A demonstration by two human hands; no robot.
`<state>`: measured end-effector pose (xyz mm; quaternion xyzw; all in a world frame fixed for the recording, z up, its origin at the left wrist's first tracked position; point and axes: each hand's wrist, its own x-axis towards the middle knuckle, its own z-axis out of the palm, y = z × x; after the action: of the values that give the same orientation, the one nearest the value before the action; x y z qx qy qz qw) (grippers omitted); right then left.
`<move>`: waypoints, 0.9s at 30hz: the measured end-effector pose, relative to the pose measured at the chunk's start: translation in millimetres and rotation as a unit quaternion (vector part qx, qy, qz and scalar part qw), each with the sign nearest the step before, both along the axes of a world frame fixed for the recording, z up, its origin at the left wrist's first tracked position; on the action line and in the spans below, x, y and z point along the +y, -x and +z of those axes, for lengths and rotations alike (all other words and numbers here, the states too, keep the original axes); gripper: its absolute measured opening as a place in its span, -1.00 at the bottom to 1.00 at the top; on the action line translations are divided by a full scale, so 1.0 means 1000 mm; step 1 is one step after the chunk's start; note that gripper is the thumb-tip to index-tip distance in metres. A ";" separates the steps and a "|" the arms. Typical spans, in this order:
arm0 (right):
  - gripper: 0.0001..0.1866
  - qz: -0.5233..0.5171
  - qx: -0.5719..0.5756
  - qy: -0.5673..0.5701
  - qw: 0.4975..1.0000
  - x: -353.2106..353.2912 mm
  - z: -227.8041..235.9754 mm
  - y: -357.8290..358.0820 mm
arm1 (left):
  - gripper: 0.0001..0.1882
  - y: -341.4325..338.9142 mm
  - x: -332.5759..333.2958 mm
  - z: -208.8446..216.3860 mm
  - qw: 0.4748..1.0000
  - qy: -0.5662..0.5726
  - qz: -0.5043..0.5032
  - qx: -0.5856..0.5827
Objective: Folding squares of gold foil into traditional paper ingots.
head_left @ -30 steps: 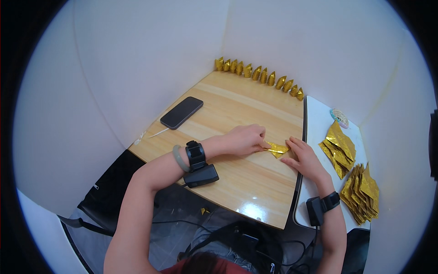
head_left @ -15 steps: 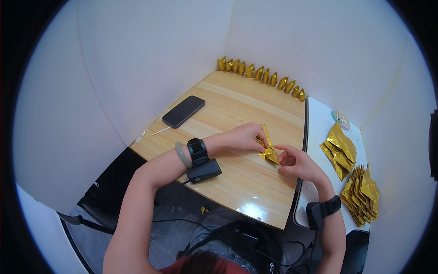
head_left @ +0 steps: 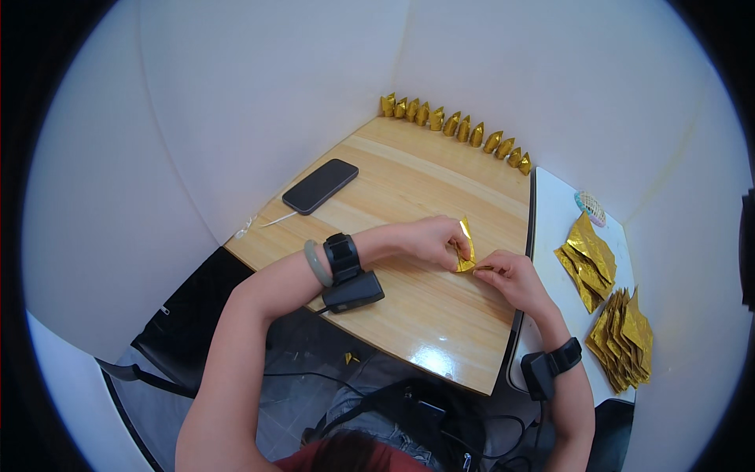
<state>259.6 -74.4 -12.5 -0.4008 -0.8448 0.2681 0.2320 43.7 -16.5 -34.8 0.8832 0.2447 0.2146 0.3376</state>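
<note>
- Both hands pinched one small folded piece of gold foil paper (head_left: 465,250) above the wooden table (head_left: 409,185); the left hand (head_left: 431,238) closed on it from its nine o'clock side, the right hand (head_left: 513,277) from about four o'clock, one pointed flap standing up between the fingers.
- At ten o'clock from the hands, well apart, a dark phone (head_left: 320,186) lay flat on the table with a white cable (head_left: 263,224) trailing off toward the edge.
- The left wrist carried a pale bangle (head_left: 316,263) and a black strapped device (head_left: 346,271).
- At twelve o'clock, a row of folded gold pieces (head_left: 454,127) stood along the far edge by the wall.
- The right wrist wore a second black strapped device (head_left: 549,366).
- At three o'clock, on a white side surface (head_left: 554,216), lay a loose stack of gold sheets (head_left: 588,256); a second stack (head_left: 625,338) fanned out at four o'clock.
</note>
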 end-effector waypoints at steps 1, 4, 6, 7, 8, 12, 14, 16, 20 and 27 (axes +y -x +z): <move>-0.81 0.001 0.000 0.001 1.000 -0.001 0.000 0.003 | -0.69 0.000 -0.001 -0.001 1.000 -0.026 0.005 -0.003; -0.81 -0.042 0.012 0.029 0.999 -0.003 0.001 0.008 | -0.66 -0.001 -0.004 0.002 0.999 -0.045 0.012 -0.007; -0.80 -0.061 0.021 0.032 0.997 -0.002 -0.003 0.009 | -0.65 -0.001 -0.003 0.001 0.999 -0.037 0.014 -0.007; -0.80 -0.060 0.020 0.033 0.997 0.000 -0.006 0.009 | -0.62 -0.001 -0.002 0.000 0.999 -0.027 0.016 -0.003; -0.80 -0.065 0.046 0.035 0.996 0.003 -0.010 0.008 | -0.59 -0.001 -0.001 0.001 1.000 -0.017 0.018 0.001; -0.80 -0.080 0.089 0.059 0.991 0.010 -0.020 0.006 | -0.51 0.000 -0.002 0.000 0.999 -0.020 0.040 0.026; -0.81 -0.088 0.090 0.065 0.990 0.010 -0.020 0.009 | -0.49 0.002 -0.004 -0.002 0.999 -0.010 0.024 -0.034; -0.81 -0.095 0.092 0.070 0.989 0.011 -0.021 0.011 | -0.49 0.001 -0.001 -0.001 0.997 -0.076 0.006 0.007; -0.83 -0.110 0.078 0.052 0.990 0.013 -0.023 0.010 | -0.54 0.002 0.001 -0.004 0.988 -0.149 0.006 0.024; -0.85 -0.118 0.085 0.040 0.989 0.011 -0.022 0.010 | -0.82 0.002 -0.008 0.014 0.988 -0.114 0.090 0.058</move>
<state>249.5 -63.2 -34.0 -0.4824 -0.7572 0.3054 0.3172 41.4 -24.3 -20.9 0.9014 0.3158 0.2191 0.1991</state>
